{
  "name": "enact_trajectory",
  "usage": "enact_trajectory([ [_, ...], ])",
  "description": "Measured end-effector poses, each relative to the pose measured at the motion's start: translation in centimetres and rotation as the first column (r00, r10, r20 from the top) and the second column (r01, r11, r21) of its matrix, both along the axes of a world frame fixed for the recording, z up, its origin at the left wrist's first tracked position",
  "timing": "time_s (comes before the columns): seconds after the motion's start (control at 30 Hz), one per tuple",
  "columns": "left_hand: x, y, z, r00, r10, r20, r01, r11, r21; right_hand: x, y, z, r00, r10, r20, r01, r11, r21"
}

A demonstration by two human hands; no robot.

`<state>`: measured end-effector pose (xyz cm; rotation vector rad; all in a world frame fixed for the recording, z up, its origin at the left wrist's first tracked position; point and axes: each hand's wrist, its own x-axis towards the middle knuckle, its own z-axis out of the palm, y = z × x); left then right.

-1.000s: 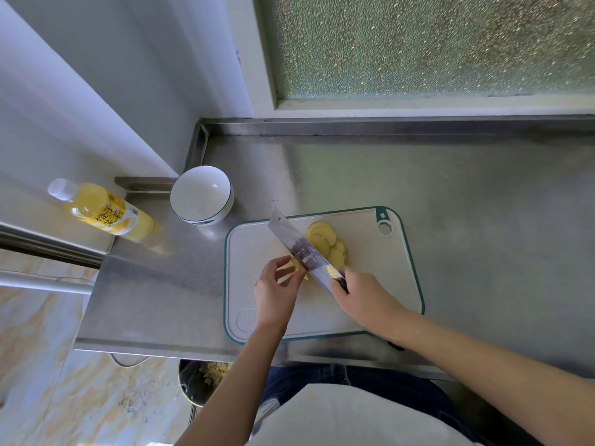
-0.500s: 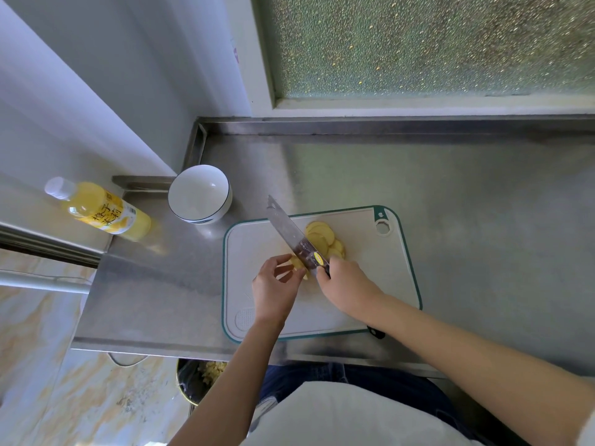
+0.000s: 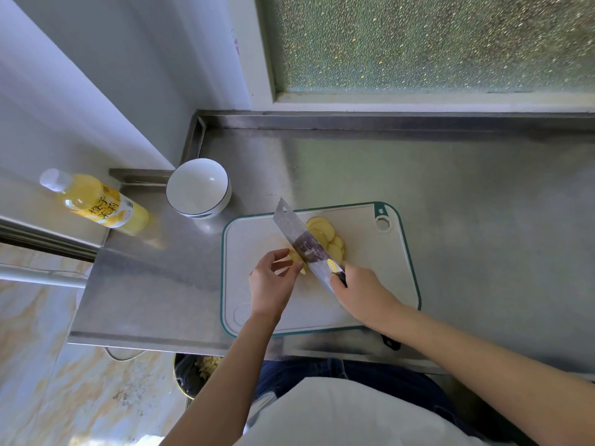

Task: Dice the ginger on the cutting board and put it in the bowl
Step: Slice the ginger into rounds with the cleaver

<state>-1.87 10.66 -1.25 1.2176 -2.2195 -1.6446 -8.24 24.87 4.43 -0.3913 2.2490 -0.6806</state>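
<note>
Sliced ginger point(image 3: 325, 235) on board point(image 3: 257, 239), mid-desk point(image 3: 450, 204). Steel knife point(image 3: 301, 238) clamped in right grip point(image 3: 363, 294), blade across slices. Curled left grip point(image 3: 270, 284) pinches ginger beside blade. White bowl point(image 3: 198, 188) off board's far-left corner.

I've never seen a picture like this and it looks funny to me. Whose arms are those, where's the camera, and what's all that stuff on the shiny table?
Those are a person's own two arms, not a machine. The camera is worn on their head and looks down, so you see roughly what they see. The right hand grips a big knife. The left hand pinches a piece of ginger beside the blade to steady it. More yellow slices lie fanned out on the blade's other side. All this is on a white cutting board with a green edge, on a steel counter. Past the board's far left corner stands an empty white bowl. Further left is a bottle of yellow liquid.
</note>
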Motion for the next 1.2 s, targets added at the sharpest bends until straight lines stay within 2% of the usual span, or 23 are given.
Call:
enact_trajectory([
  [0.27, 0.0, -0.1, 0.2, 1.000, -0.008, -0.001, 0.008, 1.000, -0.007, 0.0, -0.1, 0.4, 1.000, 0.000, 0.006, 0.001, 0.999, -0.052],
  [0.77, -0.1, 0.2, 0.3, 1.000, 0.005, 0.005, -0.004, 0.999, -0.042, 0.3, -1.5, 0.6, 0.997, 0.019, -0.075, -0.021, 0.999, -0.024],
  [1.2, 0.0, -0.1, 0.3, 1.000, -0.008, 0.003, 0.008, 1.000, -0.030, 0.0, -0.6, 0.2, 1.000, 0.025, -0.002, -0.025, 1.000, 0.016],
])
